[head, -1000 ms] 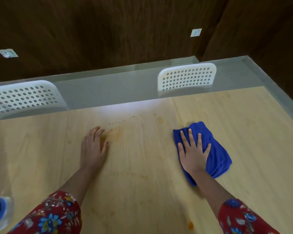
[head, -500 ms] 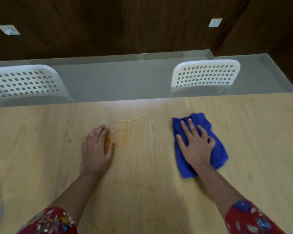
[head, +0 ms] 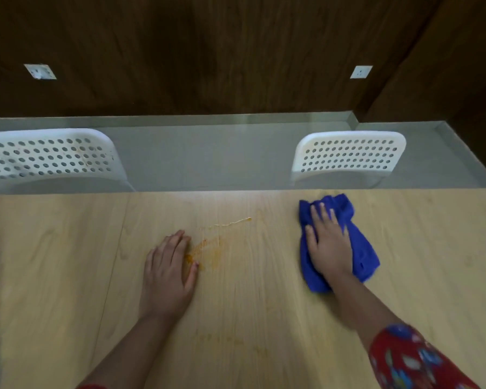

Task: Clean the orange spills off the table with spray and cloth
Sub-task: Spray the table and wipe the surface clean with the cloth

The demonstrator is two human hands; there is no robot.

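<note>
Right hand point(head: 330, 245), fingers straight, presses flat on the blue cloth point(head: 362, 254) near the far edge of the table point(head: 264, 304). Left hand point(head: 167, 273), flat and holding nothing, lies at the edge of the orange spill point(head: 211, 251). Risk: its thumb may smear the spill, and the cloth, well apart, may miss it.

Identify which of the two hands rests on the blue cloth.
The right hand: it lies flat on the blue cloth; the left hand rests on bare table beside the orange smear.

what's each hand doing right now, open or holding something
Left hand: open, flat on the light wooden table beside the orange smear.
Right hand: open, pressing the crumpled blue cloth.
</note>
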